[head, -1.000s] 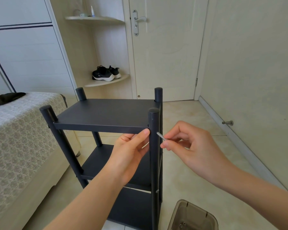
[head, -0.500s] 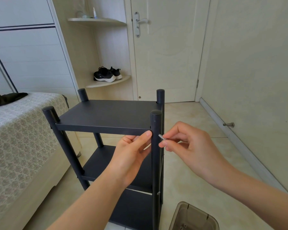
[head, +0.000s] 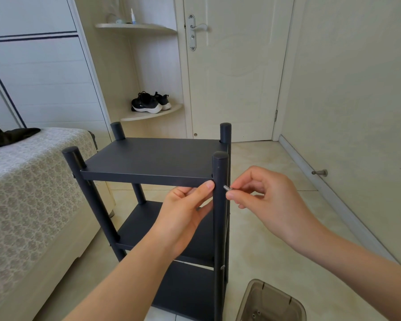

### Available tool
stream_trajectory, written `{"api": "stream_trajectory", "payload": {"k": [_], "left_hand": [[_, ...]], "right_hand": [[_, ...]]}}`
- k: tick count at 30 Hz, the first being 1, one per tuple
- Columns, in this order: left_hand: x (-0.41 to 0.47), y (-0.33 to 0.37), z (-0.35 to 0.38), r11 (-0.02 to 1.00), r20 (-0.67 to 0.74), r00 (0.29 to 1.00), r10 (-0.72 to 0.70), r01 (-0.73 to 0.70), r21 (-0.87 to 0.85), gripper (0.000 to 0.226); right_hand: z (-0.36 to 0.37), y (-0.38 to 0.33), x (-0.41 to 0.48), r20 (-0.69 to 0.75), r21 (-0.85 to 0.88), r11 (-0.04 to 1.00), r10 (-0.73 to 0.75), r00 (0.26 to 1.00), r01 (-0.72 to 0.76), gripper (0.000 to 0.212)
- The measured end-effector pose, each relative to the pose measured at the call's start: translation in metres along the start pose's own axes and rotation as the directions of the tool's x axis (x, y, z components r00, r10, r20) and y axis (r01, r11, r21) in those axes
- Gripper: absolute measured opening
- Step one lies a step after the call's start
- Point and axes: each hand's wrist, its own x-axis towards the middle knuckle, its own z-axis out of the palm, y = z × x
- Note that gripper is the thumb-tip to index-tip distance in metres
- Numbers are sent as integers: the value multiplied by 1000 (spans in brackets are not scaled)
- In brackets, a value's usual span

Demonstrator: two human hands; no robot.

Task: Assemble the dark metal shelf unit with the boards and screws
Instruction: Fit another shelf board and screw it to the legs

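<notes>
The dark metal shelf unit stands upright on the floor with its boards between four round posts. My left hand reaches under the top board's near right corner, its thumb pressed up against the board's front edge beside the near right post. My right hand pinches a small silver screw between thumb and fingers. The screw's tip points at the right side of that post, just below the top board's level and almost touching it.
A bed with a patterned cover lies close on the left. A translucent brown plastic box holding small parts sits on the floor at the bottom right. A closed door, a corner shelf with black shoes, and a wall doorstop are behind.
My right hand has brought the screw a little closer to the post. My left hand keeps its hold under the top board's corner.
</notes>
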Motion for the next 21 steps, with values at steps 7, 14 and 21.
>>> {"api": "stream_trajectory", "payload": {"k": [7, 14, 21], "left_hand": [[0, 0, -2, 1000, 16, 1000, -4, 3, 13, 34], [0, -1, -1, 1000, 8, 1000, -8, 8, 10, 36], [0, -2, -1, 1000, -14, 1000, 1, -1, -8, 42]], "right_hand": [[1, -3, -2, -18, -52, 998, -39, 999, 38, 20], [1, -4, -1, -28, -91, 995, -28, 999, 26, 17], [2, -5, -1, -10, -103, 994, -38, 999, 37, 19]]}}
